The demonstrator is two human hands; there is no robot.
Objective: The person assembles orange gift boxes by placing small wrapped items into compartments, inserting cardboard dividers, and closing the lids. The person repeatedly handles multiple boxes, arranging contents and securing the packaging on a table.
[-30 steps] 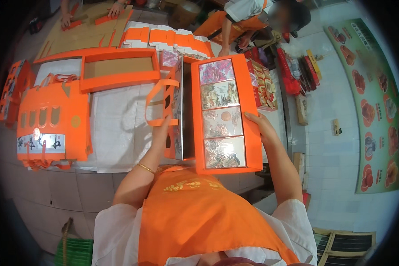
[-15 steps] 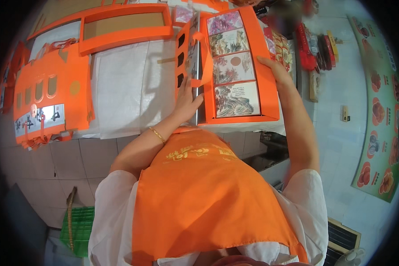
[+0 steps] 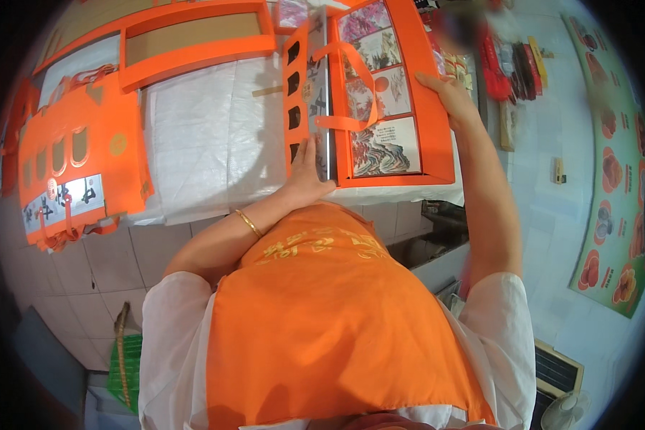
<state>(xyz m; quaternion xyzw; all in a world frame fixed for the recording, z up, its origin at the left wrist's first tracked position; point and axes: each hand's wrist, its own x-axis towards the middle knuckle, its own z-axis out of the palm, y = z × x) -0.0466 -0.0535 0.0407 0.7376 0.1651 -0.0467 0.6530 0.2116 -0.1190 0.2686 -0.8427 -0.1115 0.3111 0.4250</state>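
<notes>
Gripped the right wall of the orange tray [image 3: 426,136] with the right hand [image 3: 451,100], with the fingers closed over the edge. Laid the left hand [image 3: 304,175] along the near end of the orange carton [image 3: 302,102], with the fingers stretched against its windowed panel and the thumb pointed toward the tray's near corner; could not tell whether clamped or merely resting. Found the tray just right of the carton, near the front of the white-covered worktop [image 3: 193,136], with four printed boxes [image 3: 388,100] in a row inside. Saw the ribbon handle [image 3: 370,84] looped across the tray's left wall and over the boxes. Risked, most likely, pinching or tearing that ribbon with any push toward the carton. Might also have buckled the thin panel through uneven pressure, or trapped the thumb between carton and tray. Could have let the boxes slide out by lifting the tray from the right wall alone.
</notes>
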